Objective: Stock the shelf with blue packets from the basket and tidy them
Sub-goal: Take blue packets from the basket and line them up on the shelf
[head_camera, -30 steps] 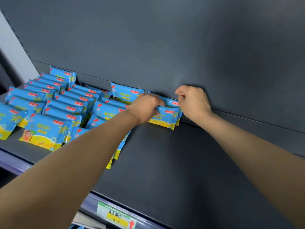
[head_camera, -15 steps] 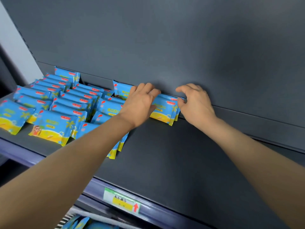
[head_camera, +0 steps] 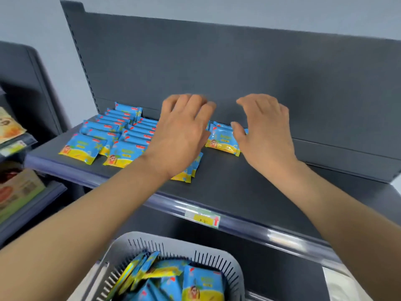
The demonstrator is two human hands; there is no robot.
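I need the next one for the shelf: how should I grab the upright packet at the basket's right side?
Pinch its top edge from above. The upright packet stands on end at the right of the basket, with its top seam exposed, and other packets crowd its left side.

1 left hand (head_camera: pixel 182 135), 1 right hand (head_camera: pixel 264 135), 1 basket (head_camera: pixel 169 238), many overlapping packets (head_camera: pixel 78 148).

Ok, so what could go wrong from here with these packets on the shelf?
1. The front packets under the left hand's wrist lie nearest the shelf edge; a brush from the forearm could push them off.
2. The stack beside the right hand leans against the back panel and might slump flat or slide forward, leaving the row untidy.
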